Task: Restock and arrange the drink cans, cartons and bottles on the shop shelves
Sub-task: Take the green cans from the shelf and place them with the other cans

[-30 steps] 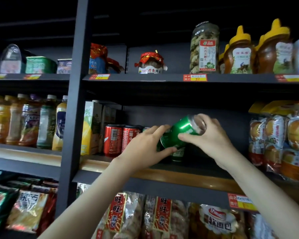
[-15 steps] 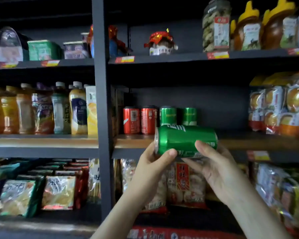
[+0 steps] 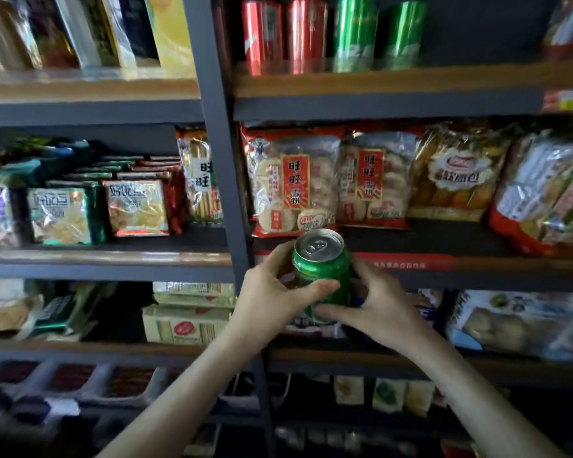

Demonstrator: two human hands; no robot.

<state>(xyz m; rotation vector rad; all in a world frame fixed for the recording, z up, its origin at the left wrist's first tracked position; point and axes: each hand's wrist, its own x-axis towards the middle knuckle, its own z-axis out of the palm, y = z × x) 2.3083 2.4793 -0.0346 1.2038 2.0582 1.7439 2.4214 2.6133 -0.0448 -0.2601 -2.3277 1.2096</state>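
Note:
A green drink can (image 3: pixel 323 262) stands upright in the air in front of the shelves, silver top towards me. My left hand (image 3: pixel 272 292) grips its left side, thumb curled across the front. My right hand (image 3: pixel 374 309) holds its lower right side, thumb under the front. On the upper right shelf (image 3: pixel 444 79) stand two red cans (image 3: pixel 285 31) and two green cans (image 3: pixel 379 31) in a row. Bottles and a yellow carton (image 3: pixel 169 31) line the upper left shelf.
A dark upright post (image 3: pixel 222 160) divides the shelving, just left of the can. Behind the can, bags of rice crackers (image 3: pixel 291 180) and bread (image 3: pixel 457 176) fill the middle right shelf. Snack packets (image 3: pixel 133 206) fill the middle left shelf. Boxes sit on the lower shelves.
Both hands have brought the green can down from the can shelf's level and turned it from lying sideways to upright. The view has tilted down to the lower shelves.

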